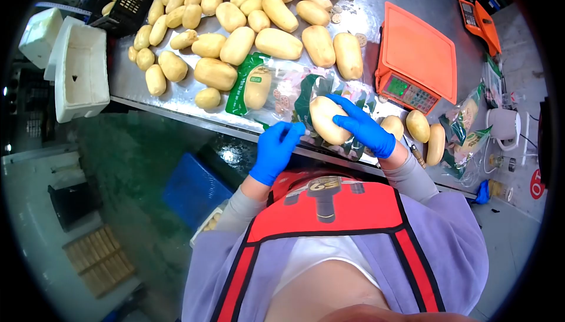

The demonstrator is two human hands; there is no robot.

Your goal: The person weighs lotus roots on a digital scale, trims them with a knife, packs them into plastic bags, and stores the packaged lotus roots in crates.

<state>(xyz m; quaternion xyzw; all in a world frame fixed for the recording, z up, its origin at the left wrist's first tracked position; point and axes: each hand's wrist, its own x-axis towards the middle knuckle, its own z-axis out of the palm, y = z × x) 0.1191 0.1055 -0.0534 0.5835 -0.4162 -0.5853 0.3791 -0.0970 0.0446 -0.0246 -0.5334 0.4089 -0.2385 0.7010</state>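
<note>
My right hand [367, 127], in a blue glove, is wrapped round a pale lotus root [327, 119] above the table's near edge. Printed plastic bags [288, 89], green and clear, lie flat beneath it; one shows a lotus root through or on its green end. To the left, my left hand [276, 150], also blue-gloved, has its fingers pinched together by the bags' near edge. Whatever is between those fingertips is hidden. A few lotus roots [418, 126] rest to the right of my right hand, beside a small knife-like tool [417, 154].
Many lotus roots [235, 45] cover the metal table [132, 87]. An orange scale [416, 51] stands right of the bags, with another orange scale [479, 25] beyond. Filled bags [468, 128] lie at right. A black crate [132, 1] and white foam box [82, 72] stand left.
</note>
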